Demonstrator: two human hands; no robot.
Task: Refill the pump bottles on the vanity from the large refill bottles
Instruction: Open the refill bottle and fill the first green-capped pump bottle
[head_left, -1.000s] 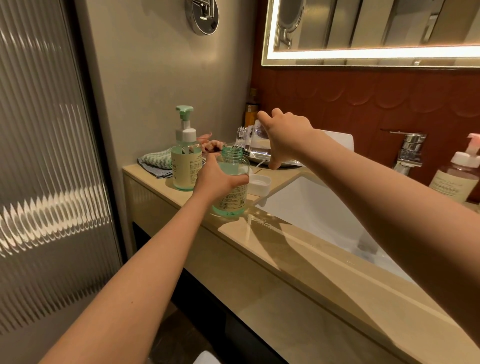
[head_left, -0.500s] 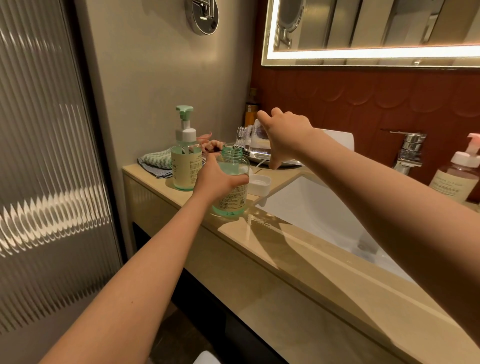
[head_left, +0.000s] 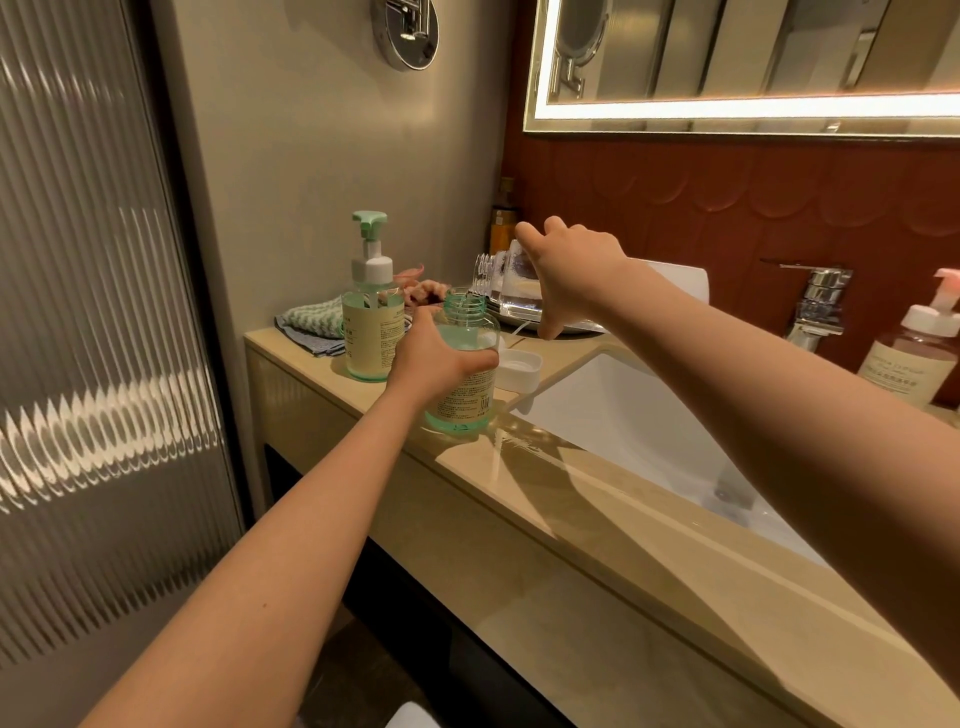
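Beige tabletop (head_left: 597, 519) carrying uncapped green-tinted bottle (head_left: 462, 405), part-filled, standing near front edge, sink (head_left: 623, 415) at 3 o'clock; left hand (head_left: 431, 358) gripping it; right hand (head_left: 571, 270) curling above at 1 o'clock, grasp unclear.

- open green bottle (head_left: 466, 396): a pale label on its lower front carries rows of fine dark print and a small barcode near its right edge; the characters are too small to read.
- green pump bottle (head_left: 370, 338): a cream label wraps the body, with a block of tiny print on its right side; none of it is legible.
- pink pump bottle (head_left: 917, 358): a cream label bears a few lines of larger dark lettering; it is blurred and no word can be made out.
- no brand, number or sign can be read.
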